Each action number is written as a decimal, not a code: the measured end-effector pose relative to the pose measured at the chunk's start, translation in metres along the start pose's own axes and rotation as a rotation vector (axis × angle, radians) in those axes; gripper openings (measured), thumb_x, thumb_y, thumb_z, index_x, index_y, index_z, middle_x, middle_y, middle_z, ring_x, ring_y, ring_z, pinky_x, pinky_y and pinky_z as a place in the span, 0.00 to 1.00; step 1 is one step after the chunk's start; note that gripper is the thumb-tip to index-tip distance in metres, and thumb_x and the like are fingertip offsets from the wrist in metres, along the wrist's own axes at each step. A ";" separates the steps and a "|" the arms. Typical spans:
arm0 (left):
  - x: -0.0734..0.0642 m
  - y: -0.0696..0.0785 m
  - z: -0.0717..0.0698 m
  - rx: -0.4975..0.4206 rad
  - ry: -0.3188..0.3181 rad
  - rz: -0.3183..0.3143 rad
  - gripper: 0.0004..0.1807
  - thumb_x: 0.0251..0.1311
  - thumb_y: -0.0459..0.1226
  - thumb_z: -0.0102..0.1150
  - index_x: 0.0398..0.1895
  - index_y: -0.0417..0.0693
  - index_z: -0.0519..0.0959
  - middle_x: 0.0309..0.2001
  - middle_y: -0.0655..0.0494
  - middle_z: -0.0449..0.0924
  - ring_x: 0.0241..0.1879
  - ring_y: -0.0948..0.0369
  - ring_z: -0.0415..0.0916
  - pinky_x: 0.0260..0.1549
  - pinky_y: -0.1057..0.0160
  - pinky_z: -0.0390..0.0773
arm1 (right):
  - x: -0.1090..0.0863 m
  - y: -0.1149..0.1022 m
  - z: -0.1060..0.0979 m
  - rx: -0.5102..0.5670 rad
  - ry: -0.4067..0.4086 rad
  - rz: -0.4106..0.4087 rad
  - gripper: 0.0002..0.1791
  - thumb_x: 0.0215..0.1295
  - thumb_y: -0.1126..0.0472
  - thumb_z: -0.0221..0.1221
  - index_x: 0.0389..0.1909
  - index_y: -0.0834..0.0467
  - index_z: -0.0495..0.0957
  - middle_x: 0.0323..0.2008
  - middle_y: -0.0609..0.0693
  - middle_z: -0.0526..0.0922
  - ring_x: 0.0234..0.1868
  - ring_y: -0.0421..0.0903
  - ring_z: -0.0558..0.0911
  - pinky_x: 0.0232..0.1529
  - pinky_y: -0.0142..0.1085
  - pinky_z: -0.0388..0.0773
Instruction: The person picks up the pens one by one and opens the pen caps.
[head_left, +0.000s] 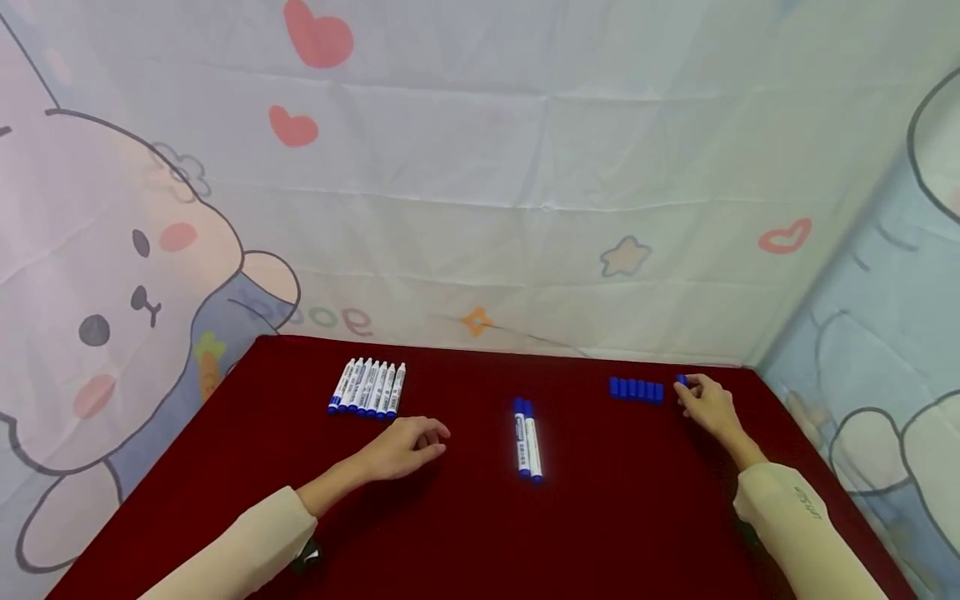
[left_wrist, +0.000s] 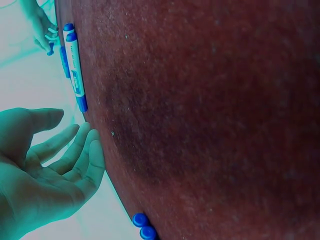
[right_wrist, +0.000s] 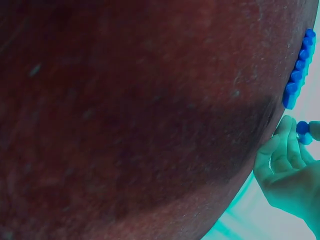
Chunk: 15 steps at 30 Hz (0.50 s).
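My right hand pinches a blue marker cap between thumb and fingers, just right of a row of several blue caps. In the right wrist view the held cap shows at the fingertips, beside the lined-up caps. My left hand holds nothing, its fingers loosely bent over the table. Two white markers with blue caps lie side by side between the hands. Beyond the left hand, several white markers lie in a row, blue ends toward me and pale tips away.
A dark red cloth covers the table. Behind it hangs a pale curtain printed with hearts, stars and cartoon animals, which also runs along both sides. A small dark object shows beneath the left sleeve.
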<state>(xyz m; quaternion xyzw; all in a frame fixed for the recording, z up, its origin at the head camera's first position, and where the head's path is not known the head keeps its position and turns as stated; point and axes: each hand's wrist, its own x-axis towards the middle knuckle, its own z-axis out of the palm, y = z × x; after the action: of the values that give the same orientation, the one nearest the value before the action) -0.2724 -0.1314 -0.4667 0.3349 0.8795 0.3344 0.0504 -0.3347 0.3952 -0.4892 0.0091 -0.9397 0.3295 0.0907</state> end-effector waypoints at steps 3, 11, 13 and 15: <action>-0.001 0.001 0.000 -0.004 -0.004 -0.009 0.13 0.71 0.32 0.58 0.52 0.32 0.80 0.38 0.48 0.84 0.31 0.68 0.75 0.33 0.70 0.76 | 0.004 -0.005 0.003 0.010 -0.051 0.023 0.29 0.80 0.56 0.50 0.64 0.80 0.66 0.33 0.66 0.86 0.24 0.41 0.82 0.30 0.36 0.80; 0.001 0.008 0.000 0.014 -0.035 0.017 0.13 0.71 0.33 0.57 0.52 0.31 0.80 0.37 0.47 0.85 0.32 0.66 0.77 0.33 0.71 0.77 | 0.008 -0.014 0.000 -0.009 -0.198 0.136 0.31 0.81 0.57 0.45 0.66 0.84 0.60 0.28 0.57 0.87 0.25 0.39 0.81 0.29 0.33 0.77; 0.004 0.010 0.002 0.023 -0.037 0.023 0.13 0.71 0.33 0.57 0.52 0.31 0.81 0.37 0.47 0.85 0.32 0.64 0.78 0.34 0.70 0.77 | 0.009 -0.015 -0.001 -0.010 -0.219 0.145 0.31 0.81 0.58 0.45 0.66 0.85 0.59 0.27 0.56 0.87 0.24 0.38 0.81 0.29 0.33 0.76; 0.005 0.012 0.003 0.028 -0.040 0.030 0.13 0.72 0.33 0.56 0.52 0.31 0.81 0.37 0.46 0.85 0.33 0.63 0.79 0.34 0.70 0.77 | 0.010 -0.016 0.000 -0.012 -0.240 0.150 0.31 0.81 0.59 0.45 0.66 0.85 0.59 0.27 0.55 0.87 0.24 0.38 0.81 0.28 0.33 0.76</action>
<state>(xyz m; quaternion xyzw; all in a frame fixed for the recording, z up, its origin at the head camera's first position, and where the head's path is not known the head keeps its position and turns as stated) -0.2687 -0.1205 -0.4607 0.3554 0.8778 0.3158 0.0584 -0.3429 0.3830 -0.4776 -0.0224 -0.9439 0.3261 -0.0474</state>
